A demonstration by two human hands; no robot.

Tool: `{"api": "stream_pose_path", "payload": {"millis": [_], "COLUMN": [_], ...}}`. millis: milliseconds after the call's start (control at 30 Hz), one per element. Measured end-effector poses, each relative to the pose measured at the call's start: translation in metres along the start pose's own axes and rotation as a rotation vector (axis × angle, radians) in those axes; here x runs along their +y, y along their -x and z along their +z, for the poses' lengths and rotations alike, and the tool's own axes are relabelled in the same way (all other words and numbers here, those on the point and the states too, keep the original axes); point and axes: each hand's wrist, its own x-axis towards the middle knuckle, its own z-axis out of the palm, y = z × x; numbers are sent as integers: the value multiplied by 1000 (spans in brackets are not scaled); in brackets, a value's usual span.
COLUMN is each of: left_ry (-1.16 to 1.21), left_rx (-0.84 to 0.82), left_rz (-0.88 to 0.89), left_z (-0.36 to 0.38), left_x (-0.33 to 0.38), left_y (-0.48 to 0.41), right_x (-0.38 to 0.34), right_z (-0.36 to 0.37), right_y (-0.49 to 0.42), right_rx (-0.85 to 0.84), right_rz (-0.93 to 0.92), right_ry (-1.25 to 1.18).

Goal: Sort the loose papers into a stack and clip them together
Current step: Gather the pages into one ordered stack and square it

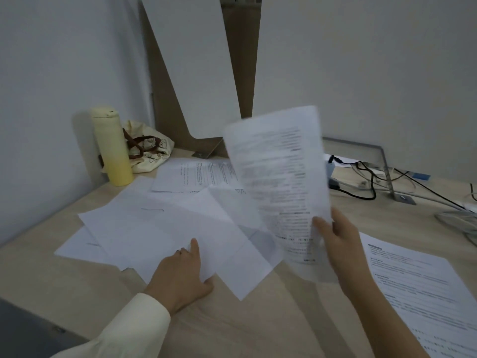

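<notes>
Currently the right hand (338,236) pinches the held sheet (278,177) at its lower edge, thumb in front, above the desk (296,319). The left hand (180,275) rests on the loose papers (154,223) fanned out there; whether it grips them cannot be told. Judged light, limp and slippery (take them by the edges). The print is too blurred to read.

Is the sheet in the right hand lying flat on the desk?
No, the right hand grips the sheet by its lower edge and holds it raised above the desk.
</notes>
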Motion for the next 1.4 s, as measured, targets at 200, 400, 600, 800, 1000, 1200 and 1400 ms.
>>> {"api": "stream_pose_path", "payload": {"millis": [200,400,600,800,1000,1200,1400], "left_ry": [40,-8,-35,776,1745,1909,1924], "left_rx": [51,146,139,527,332,230,128], "left_rz": [18,42,96,-250,-316,-413,-432], "left_z": [1,9,-6,-43,-58,-31,-13], "left_x": [10,4,-4,-24,-31,-30,-29], "left_y": [-5,-11,3,7,25,27,28], "right_x": [18,26,25,32,30,24,24], "right_z": [-6,-6,-13,-24,-22,-22,-5], "right_y": [6,16,14,7,6,6,10], "right_rx": [-27,-83,-71,-13,-22,-44,-131], "right_rz": [340,421,394,439,450,452,457], "right_ry": [-299,-309,-264,-351,-407,-484,-486]}}
